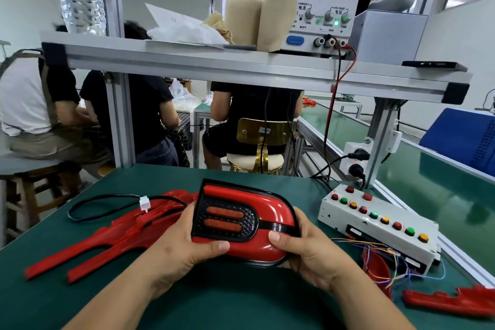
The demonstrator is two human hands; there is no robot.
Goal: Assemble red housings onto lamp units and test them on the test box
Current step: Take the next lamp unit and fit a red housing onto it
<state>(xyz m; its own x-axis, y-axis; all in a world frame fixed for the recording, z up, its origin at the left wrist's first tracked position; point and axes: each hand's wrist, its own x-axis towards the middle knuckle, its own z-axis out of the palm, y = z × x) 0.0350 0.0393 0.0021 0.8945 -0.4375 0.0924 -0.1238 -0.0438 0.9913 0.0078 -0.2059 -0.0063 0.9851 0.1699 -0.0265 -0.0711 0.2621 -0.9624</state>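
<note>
At the bench we hold the lamp unit (227,220) just above the green mat (227,300), its red housing (267,206) facing up. Our left hand (184,244) and right hand (302,252) each clamp one end, thumbs pressed on the front and fingers curled behind, a grip that looks meant to squeeze housing and lamp together. A black cable (93,206) trails left, its white connector (144,202) unplugged beside the spare red housings (107,244), so testing seems yet to come. The test box (375,225) waits near our right hand, one green button lit. The power supply (324,2) on the shelf above reads 12.00.
</note>
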